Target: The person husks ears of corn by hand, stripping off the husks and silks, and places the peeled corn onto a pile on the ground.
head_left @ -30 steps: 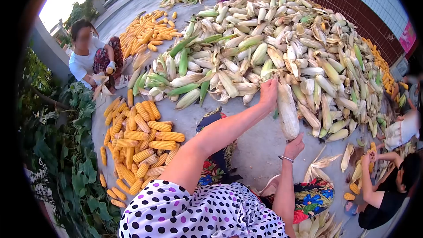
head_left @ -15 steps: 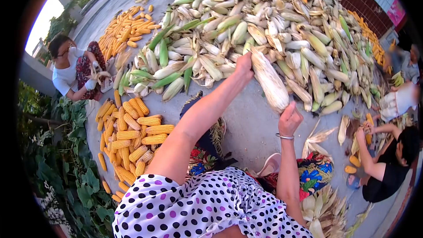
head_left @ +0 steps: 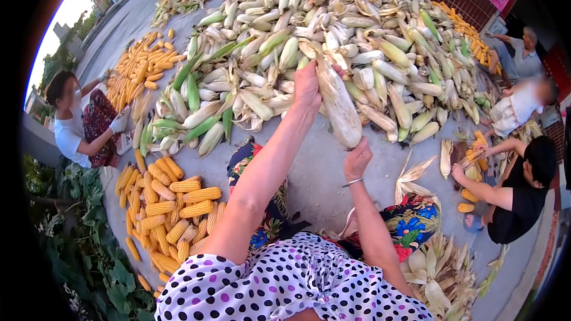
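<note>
Head view: left hand (head_left: 307, 85) is gripping a husk-covered ear (head_left: 340, 107) by its far end. Right hand (head_left: 358, 159), curled, is pinching its near tip.

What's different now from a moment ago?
The view has turned. The white-shirted person now stretches one arm toward the far bare corn cobs. Unchanged: the left hand grips the unhusked corn ear up top; the right hand stays at its lower end.

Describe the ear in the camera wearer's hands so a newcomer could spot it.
Start with the large heap of unshucked corn across the upper middle. At its near edge, the left hand grips a pale ear that slants down to the right hand at its lower end. Neighbouring ears lie heaped; this one is held.
</note>
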